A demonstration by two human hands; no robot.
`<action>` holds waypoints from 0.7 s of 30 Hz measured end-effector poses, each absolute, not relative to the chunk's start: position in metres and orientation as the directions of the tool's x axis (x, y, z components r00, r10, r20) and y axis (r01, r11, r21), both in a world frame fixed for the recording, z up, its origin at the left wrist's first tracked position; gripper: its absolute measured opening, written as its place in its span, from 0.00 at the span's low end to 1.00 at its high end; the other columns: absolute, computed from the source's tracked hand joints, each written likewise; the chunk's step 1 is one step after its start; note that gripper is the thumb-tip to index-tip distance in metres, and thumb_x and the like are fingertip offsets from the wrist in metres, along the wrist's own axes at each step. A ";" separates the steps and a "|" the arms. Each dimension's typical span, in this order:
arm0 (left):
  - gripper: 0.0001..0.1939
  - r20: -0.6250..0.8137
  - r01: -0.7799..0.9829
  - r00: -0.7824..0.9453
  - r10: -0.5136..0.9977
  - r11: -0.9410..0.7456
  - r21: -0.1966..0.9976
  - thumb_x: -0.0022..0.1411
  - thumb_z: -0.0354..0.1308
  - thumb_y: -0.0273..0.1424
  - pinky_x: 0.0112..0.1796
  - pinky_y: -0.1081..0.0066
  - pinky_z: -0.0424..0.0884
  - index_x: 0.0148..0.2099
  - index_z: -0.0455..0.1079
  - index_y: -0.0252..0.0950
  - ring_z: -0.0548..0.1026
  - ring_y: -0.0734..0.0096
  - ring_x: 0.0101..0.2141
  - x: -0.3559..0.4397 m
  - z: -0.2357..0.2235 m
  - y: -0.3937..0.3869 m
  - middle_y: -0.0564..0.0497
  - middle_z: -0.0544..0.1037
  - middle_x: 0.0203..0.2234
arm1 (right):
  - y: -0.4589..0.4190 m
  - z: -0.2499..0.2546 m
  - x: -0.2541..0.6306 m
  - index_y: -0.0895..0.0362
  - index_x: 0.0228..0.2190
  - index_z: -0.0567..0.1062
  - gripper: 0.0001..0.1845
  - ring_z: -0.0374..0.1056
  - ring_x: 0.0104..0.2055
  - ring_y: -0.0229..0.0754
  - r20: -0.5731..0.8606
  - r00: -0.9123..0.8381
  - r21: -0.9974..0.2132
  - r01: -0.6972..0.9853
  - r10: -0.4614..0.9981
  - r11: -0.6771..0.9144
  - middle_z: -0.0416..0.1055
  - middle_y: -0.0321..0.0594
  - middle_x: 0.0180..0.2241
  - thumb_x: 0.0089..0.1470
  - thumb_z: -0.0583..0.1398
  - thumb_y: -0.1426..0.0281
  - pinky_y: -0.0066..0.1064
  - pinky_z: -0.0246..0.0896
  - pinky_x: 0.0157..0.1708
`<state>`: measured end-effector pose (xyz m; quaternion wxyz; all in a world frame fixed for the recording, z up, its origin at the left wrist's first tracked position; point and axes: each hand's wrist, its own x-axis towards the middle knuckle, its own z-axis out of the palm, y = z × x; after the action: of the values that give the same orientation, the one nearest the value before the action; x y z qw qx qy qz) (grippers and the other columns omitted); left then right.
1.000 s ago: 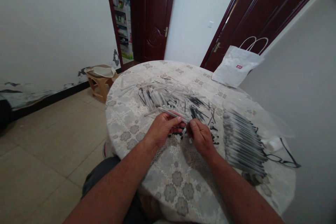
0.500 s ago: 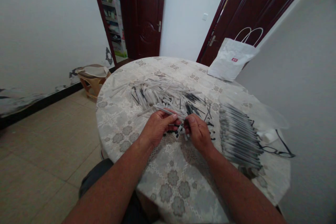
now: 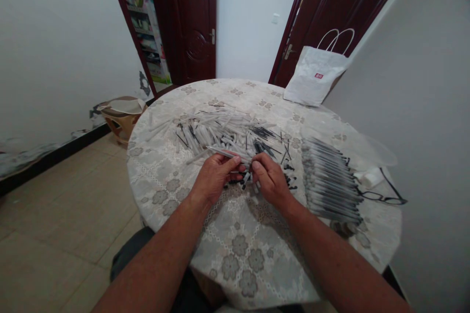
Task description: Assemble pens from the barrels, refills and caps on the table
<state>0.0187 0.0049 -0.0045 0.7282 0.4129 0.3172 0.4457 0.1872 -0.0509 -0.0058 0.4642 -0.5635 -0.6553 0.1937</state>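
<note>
A slim pen (image 3: 222, 150) with a clear barrel points up and left over the table, pinched between thumb and fingers of my left hand (image 3: 213, 176). At the pen's other end the fingers of my right hand (image 3: 270, 176) are closed, hiding that tip. Just beyond my hands lies a loose heap of translucent pen barrels (image 3: 209, 137). Thin dark refills (image 3: 262, 132) lie at the heap's right side. Small black caps (image 3: 290, 178) are scattered beside my right hand, and more small parts sit partly hidden under both hands.
A flower-patterned cloth covers the round table (image 3: 165, 234). To the right, a row of assembled-looking pens (image 3: 332, 181) lies side by side, near eyeglasses (image 3: 384, 198) and a white roll-like item (image 3: 372, 177). A white paper bag (image 3: 316, 76) stands at the back right. A wooden stool (image 3: 123, 117) is left.
The view has shifted slightly, moving the scene a little left. My hands stay together at the pen; the right fingers have changed their bend slightly.
</note>
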 end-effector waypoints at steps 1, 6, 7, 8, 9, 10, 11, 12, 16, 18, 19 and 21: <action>0.17 -0.095 -0.390 0.395 0.914 0.261 0.883 0.53 0.73 0.37 0.32 0.69 0.78 0.41 0.75 0.34 0.80 0.67 0.32 0.019 -0.005 0.005 0.48 0.80 0.33 | -0.051 -0.006 0.187 0.53 0.35 0.70 0.12 0.65 0.28 0.40 0.397 0.067 -0.769 0.568 0.915 0.292 0.69 0.33 0.25 0.67 0.53 0.60 0.30 0.56 0.31; 0.18 -0.081 -0.379 0.378 0.922 0.234 0.895 0.53 0.73 0.39 0.32 0.68 0.77 0.40 0.76 0.33 0.80 0.67 0.32 0.021 -0.008 0.005 0.48 0.81 0.34 | -0.050 -0.006 0.187 0.52 0.33 0.69 0.14 0.66 0.29 0.40 0.372 0.067 -0.745 0.616 0.926 0.255 0.69 0.33 0.25 0.69 0.51 0.60 0.30 0.56 0.30; 0.18 -0.081 -0.371 0.372 0.925 0.228 0.900 0.53 0.73 0.40 0.32 0.68 0.77 0.40 0.76 0.33 0.79 0.67 0.33 0.021 -0.008 0.005 0.48 0.80 0.34 | -0.050 -0.006 0.187 0.52 0.31 0.69 0.16 0.66 0.29 0.40 0.366 0.064 -0.745 0.618 0.928 0.252 0.69 0.33 0.24 0.69 0.51 0.60 0.30 0.55 0.30; 0.18 -0.080 -0.361 0.365 0.928 0.220 0.906 0.53 0.73 0.40 0.32 0.68 0.77 0.40 0.76 0.33 0.79 0.67 0.33 0.021 -0.008 0.005 0.48 0.80 0.34 | -0.049 -0.006 0.187 0.52 0.30 0.68 0.17 0.65 0.28 0.40 0.362 0.058 -0.746 0.617 0.930 0.252 0.68 0.33 0.24 0.70 0.50 0.60 0.30 0.55 0.30; 0.18 -0.075 -0.348 0.360 0.930 0.208 0.914 0.53 0.72 0.40 0.32 0.68 0.77 0.40 0.77 0.33 0.79 0.67 0.33 0.022 -0.007 0.004 0.48 0.80 0.34 | -0.049 -0.006 0.188 0.52 0.29 0.68 0.18 0.65 0.28 0.40 0.357 0.050 -0.748 0.613 0.933 0.254 0.68 0.34 0.24 0.70 0.50 0.60 0.30 0.55 0.30; 0.18 -0.066 -0.334 0.356 0.932 0.193 0.923 0.53 0.72 0.41 0.32 0.68 0.77 0.40 0.77 0.33 0.79 0.66 0.33 0.022 -0.005 0.004 0.47 0.80 0.34 | -0.048 -0.005 0.188 0.52 0.29 0.68 0.18 0.66 0.28 0.40 0.352 0.037 -0.752 0.607 0.935 0.259 0.69 0.34 0.24 0.70 0.49 0.59 0.30 0.56 0.30; 0.18 -0.054 -0.319 0.354 0.934 0.175 0.932 0.54 0.72 0.41 0.32 0.68 0.77 0.40 0.77 0.33 0.79 0.66 0.33 0.022 -0.003 0.004 0.47 0.80 0.34 | -0.048 -0.003 0.189 0.52 0.31 0.69 0.17 0.66 0.29 0.40 0.353 0.022 -0.752 0.602 0.935 0.270 0.70 0.34 0.26 0.70 0.50 0.59 0.30 0.57 0.30; 0.18 -0.042 -0.299 0.355 0.934 0.156 0.942 0.54 0.71 0.42 0.32 0.68 0.77 0.40 0.77 0.33 0.78 0.66 0.33 0.023 -0.001 0.003 0.47 0.80 0.34 | -0.048 -0.001 0.190 0.52 0.33 0.71 0.15 0.67 0.30 0.40 0.361 0.003 -0.745 0.602 0.932 0.287 0.72 0.35 0.27 0.69 0.51 0.60 0.30 0.58 0.31; 0.17 0.007 -0.082 0.378 0.926 0.026 0.996 0.59 0.67 0.44 0.29 0.70 0.72 0.39 0.77 0.34 0.77 0.65 0.29 0.023 0.005 0.005 0.48 0.79 0.28 | -0.049 0.016 0.198 0.52 0.42 0.74 0.08 0.71 0.35 0.42 0.427 -0.065 -0.643 0.680 0.902 0.353 0.76 0.38 0.34 0.66 0.56 0.64 0.30 0.60 0.36; 0.14 0.094 0.122 0.395 0.914 -0.153 0.981 0.60 0.65 0.43 0.30 0.70 0.69 0.37 0.77 0.36 0.76 0.65 0.28 0.024 0.005 0.007 0.48 0.79 0.26 | -0.049 0.027 0.206 0.53 0.40 0.75 0.07 0.71 0.34 0.42 0.436 -0.039 -0.589 0.743 0.899 0.318 0.77 0.38 0.33 0.65 0.56 0.67 0.30 0.59 0.36; 0.12 0.154 0.234 0.409 0.900 -0.266 0.935 0.61 0.65 0.41 0.31 0.69 0.68 0.37 0.77 0.37 0.75 0.64 0.29 0.025 0.004 0.007 0.48 0.79 0.27 | -0.049 0.033 0.210 0.53 0.38 0.76 0.07 0.71 0.33 0.42 0.434 -0.012 -0.570 0.771 0.901 0.285 0.77 0.38 0.32 0.64 0.57 0.68 0.30 0.59 0.35; 0.06 0.254 0.439 0.457 0.852 -0.465 0.768 0.60 0.66 0.36 0.36 0.67 0.67 0.37 0.76 0.39 0.76 0.61 0.34 0.028 0.000 0.006 0.47 0.80 0.31 | -0.050 0.042 0.219 0.53 0.37 0.76 0.07 0.71 0.33 0.42 0.431 0.049 -0.542 0.812 0.901 0.215 0.77 0.38 0.31 0.63 0.57 0.69 0.30 0.58 0.34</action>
<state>0.0283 0.0059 -0.0002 0.3181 0.7921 0.4076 0.3243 0.2190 -0.0495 0.0423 0.3683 -0.6235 -0.6869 0.0604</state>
